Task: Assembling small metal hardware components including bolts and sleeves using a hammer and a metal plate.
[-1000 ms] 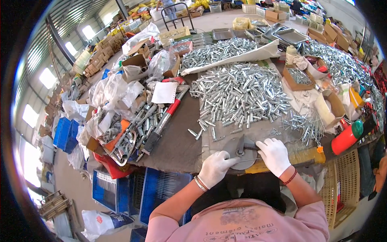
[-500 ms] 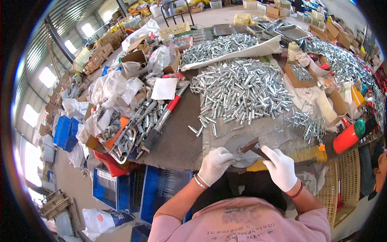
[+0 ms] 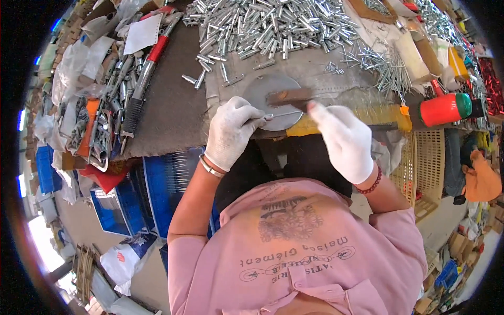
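Overhead, a person's white-gloved left hand point(image 3: 231, 131) pinches a thin silver metal pin point(image 3: 281, 115), fingers closed, steadying its tip on a round grey metal disc point(image 3: 265, 92) at the tabletop's point(image 3: 173, 110) near edge. To the right, the gloved right hand point(image 3: 344, 139) grips a dark rusty flat bar point(image 3: 289, 97) over the disc. The bar's held end is hidden by fingers. Beyond lies a heap of silver metal sleeves point(image 3: 273, 23).
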`<state>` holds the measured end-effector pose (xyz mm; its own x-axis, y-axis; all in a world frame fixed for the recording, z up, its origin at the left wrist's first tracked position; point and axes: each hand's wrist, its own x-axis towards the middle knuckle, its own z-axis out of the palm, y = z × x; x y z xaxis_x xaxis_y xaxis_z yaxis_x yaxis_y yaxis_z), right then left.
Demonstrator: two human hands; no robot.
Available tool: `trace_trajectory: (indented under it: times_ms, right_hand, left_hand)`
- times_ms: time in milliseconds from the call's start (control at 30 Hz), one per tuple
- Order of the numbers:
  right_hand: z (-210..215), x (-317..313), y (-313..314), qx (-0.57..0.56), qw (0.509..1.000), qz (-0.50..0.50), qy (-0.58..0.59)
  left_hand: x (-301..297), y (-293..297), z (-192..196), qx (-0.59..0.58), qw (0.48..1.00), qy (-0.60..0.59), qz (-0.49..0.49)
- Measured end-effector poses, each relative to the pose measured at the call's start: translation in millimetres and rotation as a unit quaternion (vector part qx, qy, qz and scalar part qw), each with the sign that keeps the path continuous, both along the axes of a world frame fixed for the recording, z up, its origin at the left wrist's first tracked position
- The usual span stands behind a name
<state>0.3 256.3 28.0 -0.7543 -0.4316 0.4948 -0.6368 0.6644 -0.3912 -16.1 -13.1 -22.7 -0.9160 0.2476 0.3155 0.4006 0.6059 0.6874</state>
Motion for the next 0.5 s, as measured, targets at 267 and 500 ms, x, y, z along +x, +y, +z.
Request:
trace_trajectory:
  times_ms: [267, 500]
  right_hand:
    - [0.3, -0.5, 3.0, 0.018, 0.990, -0.004, -0.138]
    - [-15.4, -27.1, -5.2, 0.088, 0.996, -0.011, -0.019]
  left_hand:
    - [6.9, -2.4, 0.4, 0.007, 1.000, -0.013, -0.016]
    - [4.8, -6.9, 4.7, 0.040, 0.997, -0.063, -0.023]
